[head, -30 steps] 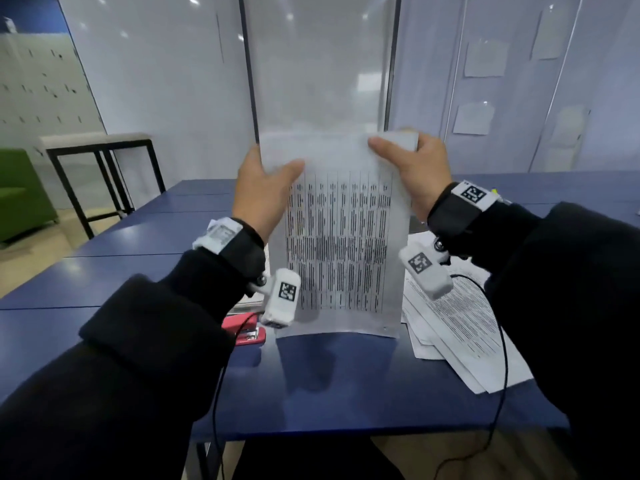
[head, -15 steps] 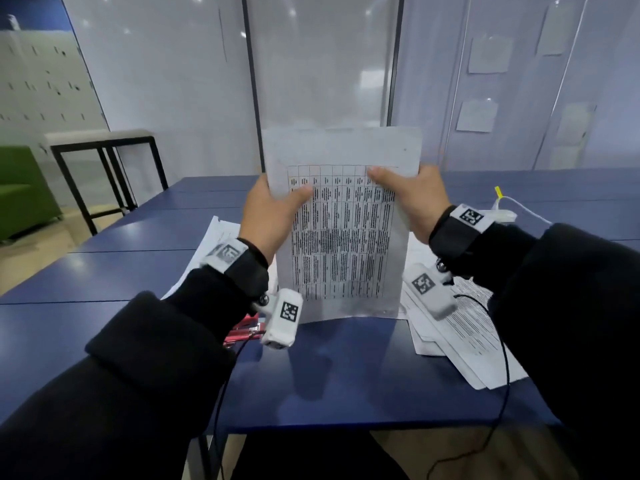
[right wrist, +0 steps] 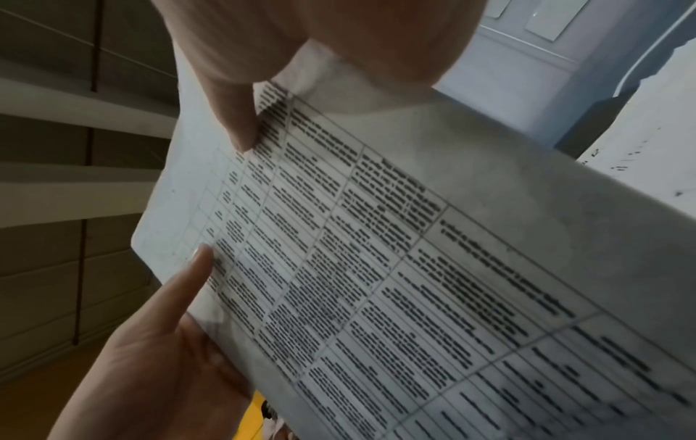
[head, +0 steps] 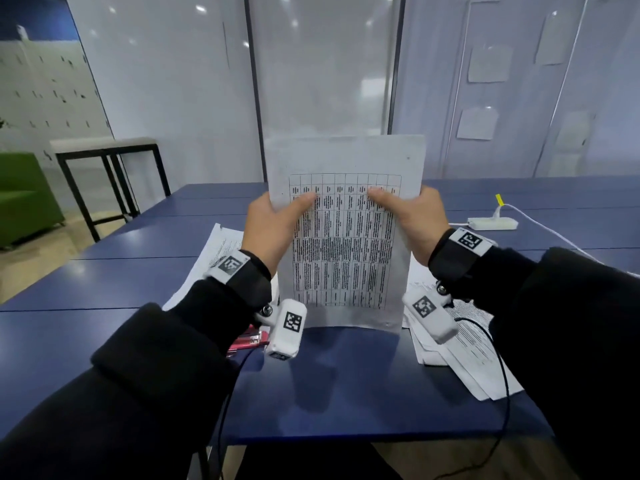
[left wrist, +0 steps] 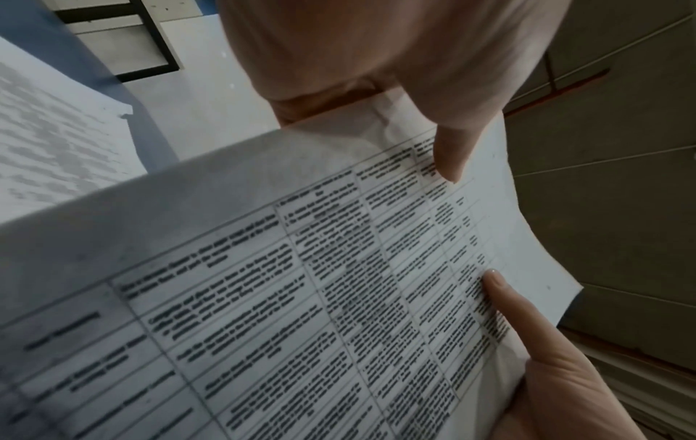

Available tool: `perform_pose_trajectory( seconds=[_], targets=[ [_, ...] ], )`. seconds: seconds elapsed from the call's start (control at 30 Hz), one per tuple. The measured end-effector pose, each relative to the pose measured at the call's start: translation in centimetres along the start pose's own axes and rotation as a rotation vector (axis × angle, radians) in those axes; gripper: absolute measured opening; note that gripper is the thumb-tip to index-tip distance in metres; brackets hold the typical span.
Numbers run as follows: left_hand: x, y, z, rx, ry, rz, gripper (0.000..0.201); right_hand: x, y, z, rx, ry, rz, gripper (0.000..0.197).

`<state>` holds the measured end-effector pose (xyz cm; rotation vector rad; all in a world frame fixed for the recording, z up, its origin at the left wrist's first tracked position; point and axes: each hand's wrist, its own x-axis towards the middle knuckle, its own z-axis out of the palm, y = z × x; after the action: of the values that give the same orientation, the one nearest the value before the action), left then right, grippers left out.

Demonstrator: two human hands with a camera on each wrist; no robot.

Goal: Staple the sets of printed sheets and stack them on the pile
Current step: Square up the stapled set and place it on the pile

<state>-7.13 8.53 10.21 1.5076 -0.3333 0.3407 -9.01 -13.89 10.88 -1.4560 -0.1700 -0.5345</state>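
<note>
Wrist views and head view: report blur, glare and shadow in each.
Head view: ceiling-light glare dots the glass wall; the held sheets cast a shadow on the blue table. Left wrist view: the left hand fills the top, blurred; print is soft. Right wrist view: the right hand is blurred, the sheet's near edge shaded.

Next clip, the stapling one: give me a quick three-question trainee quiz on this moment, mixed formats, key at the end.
1. True or false: the set of white printed sheets with a table grid lies flat on the blue table.
2. Which hand holds the sheets? A. left hand only B. right hand only C. both
3. Fill in: the red stapler lies on the table beside the person's ______ wrist.

Key: 1. False, the set stands upright, bottom edge at the table. 2. C, a thumb on the front at each side. 3. Left.
</note>
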Motion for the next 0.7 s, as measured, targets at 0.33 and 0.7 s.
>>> perform_pose_trajectory(
  seconds=[0.33,0.7],
  targets=[
    [-0.6,-1.2,0.0,-0.031,-0.040,-0.051,0.034,-0.8,1.3,-0.6,0.029,0.018,0.049,0.032],
    [-0.8,-1.1,0.7,-0.013,-0.022,-0.052,0.014,-1.4,1.4,-0.8,0.028,0.035,0.039,0.017]
  ],
)
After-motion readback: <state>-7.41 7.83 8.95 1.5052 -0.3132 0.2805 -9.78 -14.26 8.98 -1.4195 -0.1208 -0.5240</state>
